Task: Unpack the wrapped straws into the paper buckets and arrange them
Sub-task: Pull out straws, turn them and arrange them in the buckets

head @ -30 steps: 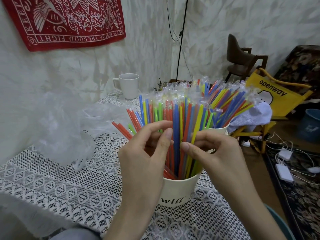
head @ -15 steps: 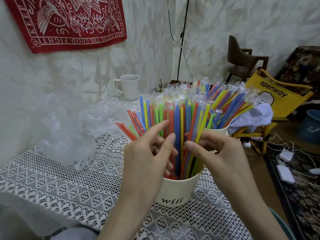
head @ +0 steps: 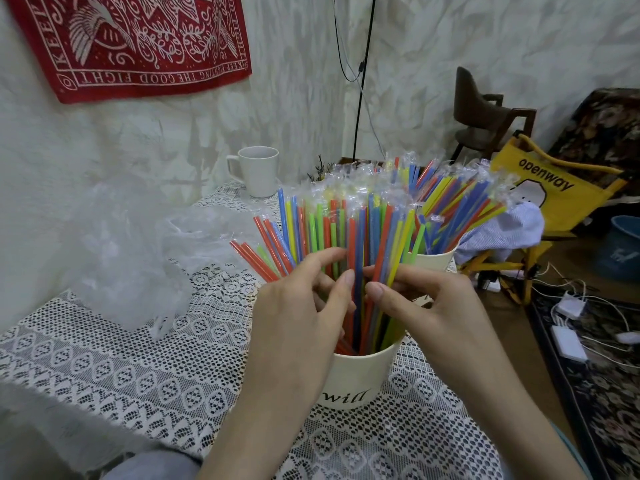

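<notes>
Both my hands are at the near paper bucket (head: 353, 382), which stands on the lace tablecloth (head: 138, 368) and carries the word "will" on its front. My left hand (head: 298, 317) has its fingers curled in among the wrapped straws (head: 360, 244), thumb on the near side, holding part of the bunch. My right hand (head: 429, 306) does the same from the other side, thumb and fingers pinching a few straws just above the rim. The thumbs are close together but apart, with a blue straw showing between them.

The straws stand upright to fanned out in the bucket, in red, blue, green and yellow, each in a clear sleeve. A second bucket (head: 433, 261) stands just behind the first, also filled with straws leaning to the right.

A heap of clear plastic wrapping (head: 131, 251) lies on the cloth to the left. A white mug (head: 258, 171) stands at the far edge, near the wall.
</notes>
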